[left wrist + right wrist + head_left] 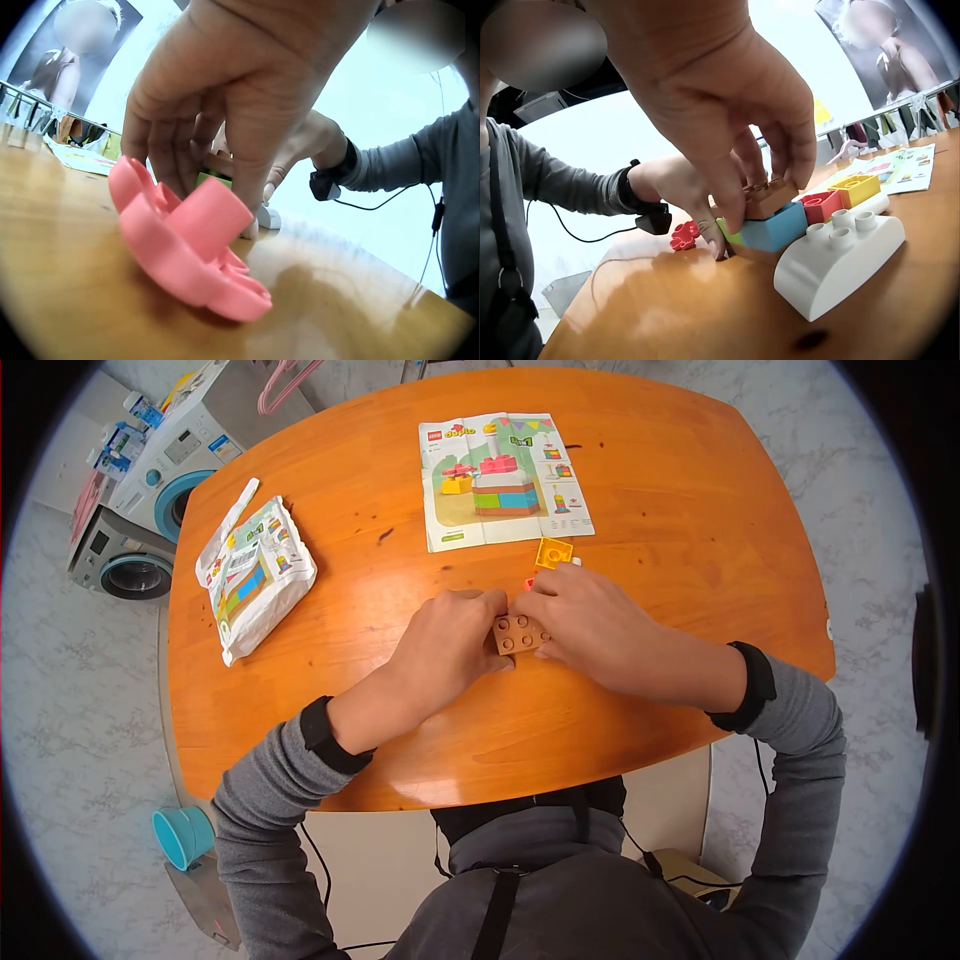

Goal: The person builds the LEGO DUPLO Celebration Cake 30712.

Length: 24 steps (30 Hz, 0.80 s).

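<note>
Between both hands stands a small stack of building bricks. Its top is a brown brick (518,635) with round studs; below it in the right wrist view are a blue brick (778,227) and a green brick (728,232), over a lower brown layer (756,250). My left hand (445,640) grips the stack's left end, thumb on the near side. From the right, my right hand (600,628) pinches the top brown brick, fingers on its far side and thumb on its near side. A pink flower-shaped piece (184,244) lies close by the left hand.
Beyond the stack lie a yellow brick (553,552), a red brick (822,206) and a white curved brick (840,262). An instruction sheet (505,480) is spread at the back of the wooden table (680,490). A white printed bag (262,575) rests at the left.
</note>
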Each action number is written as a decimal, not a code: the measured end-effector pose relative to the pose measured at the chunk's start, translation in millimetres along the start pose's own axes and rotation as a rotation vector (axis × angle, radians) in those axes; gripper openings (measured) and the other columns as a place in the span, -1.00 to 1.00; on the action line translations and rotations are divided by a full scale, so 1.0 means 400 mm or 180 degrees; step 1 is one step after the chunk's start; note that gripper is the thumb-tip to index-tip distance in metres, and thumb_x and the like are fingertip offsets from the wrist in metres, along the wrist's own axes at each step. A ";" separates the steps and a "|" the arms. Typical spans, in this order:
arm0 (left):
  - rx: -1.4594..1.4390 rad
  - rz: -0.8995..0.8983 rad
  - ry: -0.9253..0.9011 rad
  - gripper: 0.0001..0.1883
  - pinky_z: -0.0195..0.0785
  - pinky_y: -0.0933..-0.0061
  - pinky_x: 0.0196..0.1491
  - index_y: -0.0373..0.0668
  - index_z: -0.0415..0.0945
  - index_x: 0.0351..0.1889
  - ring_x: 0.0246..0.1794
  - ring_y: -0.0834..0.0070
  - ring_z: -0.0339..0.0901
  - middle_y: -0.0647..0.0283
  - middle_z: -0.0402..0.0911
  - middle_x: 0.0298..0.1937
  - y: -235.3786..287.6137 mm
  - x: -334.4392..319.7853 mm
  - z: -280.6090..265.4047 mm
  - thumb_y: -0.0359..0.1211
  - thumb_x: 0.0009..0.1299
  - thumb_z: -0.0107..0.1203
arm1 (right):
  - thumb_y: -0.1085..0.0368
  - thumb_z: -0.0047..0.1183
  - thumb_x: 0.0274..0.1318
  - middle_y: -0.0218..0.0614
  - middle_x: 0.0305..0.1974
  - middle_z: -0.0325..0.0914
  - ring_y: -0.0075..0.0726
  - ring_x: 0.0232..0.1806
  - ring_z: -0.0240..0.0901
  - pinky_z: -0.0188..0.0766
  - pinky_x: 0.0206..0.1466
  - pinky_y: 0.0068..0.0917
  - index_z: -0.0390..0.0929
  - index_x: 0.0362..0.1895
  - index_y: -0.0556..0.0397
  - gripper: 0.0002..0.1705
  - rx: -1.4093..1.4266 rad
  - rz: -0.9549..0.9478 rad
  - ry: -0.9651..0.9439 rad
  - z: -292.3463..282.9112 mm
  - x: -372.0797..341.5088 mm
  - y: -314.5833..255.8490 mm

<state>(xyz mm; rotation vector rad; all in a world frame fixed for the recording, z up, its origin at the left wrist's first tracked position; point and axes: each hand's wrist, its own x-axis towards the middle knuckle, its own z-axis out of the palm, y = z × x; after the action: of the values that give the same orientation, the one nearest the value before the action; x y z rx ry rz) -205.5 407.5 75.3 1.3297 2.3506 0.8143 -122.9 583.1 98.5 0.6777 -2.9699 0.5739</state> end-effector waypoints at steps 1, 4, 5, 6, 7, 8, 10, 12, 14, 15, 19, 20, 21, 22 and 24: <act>-0.0023 0.0001 -0.0004 -0.61 0.45 0.33 -0.29 -0.31 0.46 -0.36 -0.40 0.19 0.57 0.06 0.58 -0.41 -0.001 0.000 0.000 -0.40 -0.09 0.42 | 0.60 0.05 -0.23 -0.02 -0.31 0.48 0.07 -0.26 0.41 0.41 -0.24 -0.19 0.45 -0.33 0.22 -0.75 0.0083 0.0068 0.0001 -0.003 0.001 0.000; -0.0011 0.0006 -0.0028 -0.60 0.44 0.32 -0.28 -0.31 0.46 -0.34 -0.38 0.16 0.56 0.06 0.58 -0.40 0.002 -0.001 -0.003 -0.40 -0.09 0.42 | 0.61 0.04 -0.25 -0.02 -0.32 0.49 0.08 -0.26 0.44 0.41 -0.25 -0.19 0.46 -0.34 0.22 -0.75 -0.0067 0.0111 -0.0252 -0.013 0.014 -0.004; 0.0032 0.0017 -0.0037 -0.59 0.44 0.31 -0.27 -0.31 0.46 -0.33 -0.38 0.15 0.56 0.05 0.58 -0.39 0.004 -0.001 -0.004 -0.40 -0.09 0.41 | 0.61 0.04 -0.25 -0.02 -0.32 0.49 0.08 -0.26 0.44 0.41 -0.25 -0.19 0.46 -0.34 0.22 -0.75 -0.0057 0.0122 -0.0260 -0.013 0.016 -0.004; 0.0018 0.0015 -0.0050 -0.59 0.44 0.31 -0.27 -0.31 0.46 -0.33 -0.38 0.15 0.56 0.05 0.58 -0.39 0.003 -0.001 -0.003 -0.40 -0.09 0.41 | 0.61 0.04 -0.26 -0.02 -0.34 0.50 0.08 -0.26 0.45 0.41 -0.25 -0.19 0.46 -0.36 0.22 -0.76 -0.0074 0.0105 -0.0255 -0.012 0.017 -0.004; 0.0009 0.0000 -0.0045 -0.59 0.44 0.31 -0.27 -0.31 0.46 -0.33 -0.38 0.14 0.55 0.05 0.58 -0.38 0.002 -0.001 -0.002 -0.41 -0.09 0.41 | 0.60 0.05 -0.27 -0.02 -0.36 0.51 0.09 -0.27 0.46 0.41 -0.25 -0.19 0.47 -0.38 0.23 -0.77 -0.0092 0.0088 -0.0251 -0.012 0.018 -0.003; 0.0000 -0.0016 -0.0043 -0.59 0.43 0.30 -0.27 -0.32 0.46 -0.33 -0.37 0.13 0.55 0.05 0.58 -0.37 0.001 -0.002 -0.001 -0.41 -0.09 0.41 | 0.60 0.05 -0.27 -0.02 -0.36 0.51 0.09 -0.27 0.46 0.41 -0.25 -0.19 0.47 -0.38 0.23 -0.77 -0.0081 0.0102 -0.0266 -0.012 0.018 -0.001; 0.0032 -0.0042 -0.0066 -0.60 0.43 0.30 -0.27 -0.32 0.46 -0.33 -0.37 0.13 0.55 0.05 0.58 -0.37 0.006 -0.002 -0.003 -0.41 -0.09 0.41 | 0.39 0.23 -0.18 -0.15 -0.30 0.47 -0.01 -0.20 0.40 0.34 -0.15 -0.19 0.44 -0.30 0.13 -0.71 -0.0081 0.0212 -0.0569 -0.013 0.020 0.002; 0.0066 -0.0075 -0.0085 -0.60 0.43 0.30 -0.27 -0.32 0.45 -0.34 -0.37 0.12 0.55 0.06 0.58 -0.37 0.007 -0.003 -0.001 -0.41 -0.09 0.41 | 0.49 0.14 -0.23 -0.07 -0.36 0.48 0.03 -0.25 0.44 0.38 -0.21 -0.20 0.45 -0.37 0.19 -0.78 -0.0019 0.0072 -0.0366 -0.011 0.019 0.006; 0.0200 -0.0061 -0.0009 -0.62 0.42 0.29 -0.29 -0.32 0.45 -0.35 -0.39 0.11 0.53 0.06 0.57 -0.40 0.009 -0.005 0.004 -0.39 -0.06 0.40 | 0.59 0.05 -0.28 0.00 -0.42 0.50 0.07 -0.31 0.47 0.42 -0.27 -0.21 0.47 -0.43 0.25 -0.82 0.0037 -0.0071 -0.0161 -0.007 0.019 0.009; 0.0185 -0.0061 -0.0016 -0.62 0.42 0.29 -0.29 -0.32 0.45 -0.35 -0.39 0.11 0.53 0.06 0.57 -0.40 0.012 -0.007 0.006 -0.39 -0.06 0.40 | 0.57 0.07 -0.28 -0.01 -0.43 0.51 0.07 -0.32 0.48 0.42 -0.29 -0.21 0.47 -0.45 0.24 -0.84 -0.0002 -0.0085 -0.0131 -0.005 0.020 0.009; 0.0511 0.0026 -0.0091 -0.65 0.39 0.22 -0.33 -0.32 0.46 -0.34 -0.42 0.07 0.50 0.05 0.54 -0.43 0.026 -0.014 0.004 -0.32 0.03 0.35 | 0.48 0.18 -0.29 -0.03 -0.49 0.52 0.07 -0.37 0.49 0.42 -0.34 -0.20 0.50 -0.49 0.20 -0.84 -0.0051 -0.0065 -0.0088 -0.004 0.026 0.017; 0.0522 0.0048 -0.0154 -0.65 0.37 0.21 -0.34 -0.32 0.46 -0.34 -0.43 0.06 0.49 0.04 0.53 -0.43 0.027 -0.013 -0.001 -0.29 0.07 0.33 | 0.48 0.18 -0.29 -0.03 -0.49 0.52 0.07 -0.37 0.49 0.42 -0.34 -0.20 0.50 -0.49 0.20 -0.84 -0.0067 -0.0063 -0.0079 -0.011 0.032 0.013; 0.0536 0.0067 -0.0132 -0.65 0.37 0.21 -0.34 -0.32 0.46 -0.34 -0.43 0.06 0.49 0.04 0.53 -0.43 0.024 -0.009 -0.008 -0.29 0.07 0.33 | 0.41 0.24 -0.29 -0.07 -0.44 0.52 0.03 -0.30 0.47 0.37 -0.27 -0.20 0.52 -0.41 0.17 -0.76 0.0044 0.0206 -0.0423 -0.025 0.040 0.008; 0.0529 0.0181 -0.0266 -0.64 0.36 0.20 -0.33 -0.32 0.48 -0.32 -0.43 0.05 0.48 0.03 0.53 -0.44 0.020 -0.005 -0.017 -0.26 0.09 0.31 | 0.34 0.30 -0.28 -0.12 -0.39 0.53 -0.01 -0.24 0.45 0.33 -0.21 -0.21 0.55 -0.34 0.15 -0.68 0.0157 0.0483 -0.0761 -0.037 0.044 0.005; 0.0533 0.0300 -0.0365 -0.63 0.35 0.20 -0.33 -0.33 0.49 -0.30 -0.43 0.05 0.48 0.02 0.53 -0.45 0.022 0.007 -0.033 -0.22 0.11 0.29 | 0.32 0.32 -0.30 -0.12 -0.40 0.54 0.00 -0.25 0.46 0.34 -0.21 -0.21 0.57 -0.32 0.13 -0.66 0.0175 0.0436 -0.0677 -0.031 0.044 0.017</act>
<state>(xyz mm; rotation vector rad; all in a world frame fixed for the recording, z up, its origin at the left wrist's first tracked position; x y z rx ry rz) -207.8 409.3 91.1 1.5220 2.3233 0.5602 -142.1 586.2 110.0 0.5758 -3.2297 0.6315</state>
